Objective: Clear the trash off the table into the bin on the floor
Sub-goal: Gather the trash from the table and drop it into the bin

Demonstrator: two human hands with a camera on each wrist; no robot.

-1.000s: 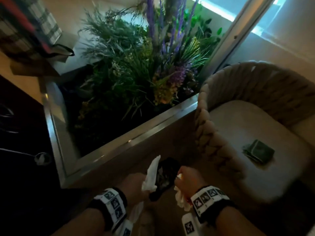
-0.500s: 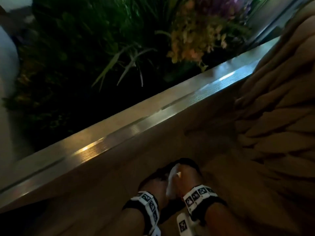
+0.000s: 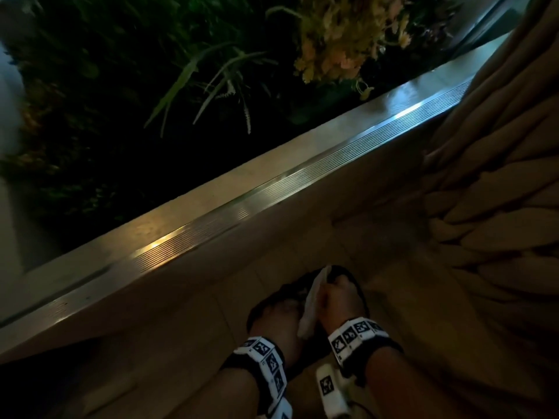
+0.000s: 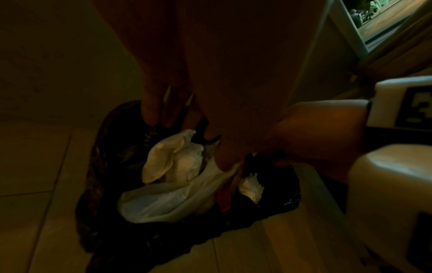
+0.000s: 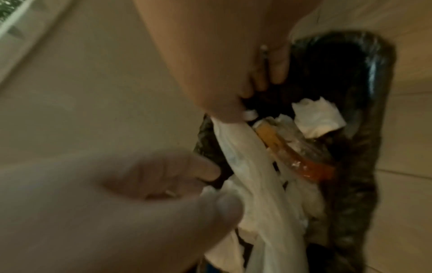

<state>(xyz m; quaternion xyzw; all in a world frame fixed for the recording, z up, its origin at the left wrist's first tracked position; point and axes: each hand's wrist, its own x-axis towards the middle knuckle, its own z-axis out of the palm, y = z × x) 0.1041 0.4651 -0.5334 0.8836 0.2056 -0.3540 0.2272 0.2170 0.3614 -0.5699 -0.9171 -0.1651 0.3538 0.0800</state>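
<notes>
- From your head view, the bin [image 3: 357, 285] is almost wholly covered by your two hands; only slivers of its dark rim show.
- Your left hand [image 3: 276, 320] has its fingers hidden below the rim here; what they do cannot be told from this view.
- The white plastic bag [image 4: 163, 201] runs up behind your left hand in the left wrist view, so its upper end is hidden.
- Your right hand [image 5: 131, 199] is badly blurred in its own wrist view; fingertip contact with the bag cannot be told.
- The orange wrapper [image 5: 301, 158] is partly buried under tissue; any print on it is unreadable.
- The woven chair [image 3: 496, 189] is cut off by the right edge of the head view.
</notes>
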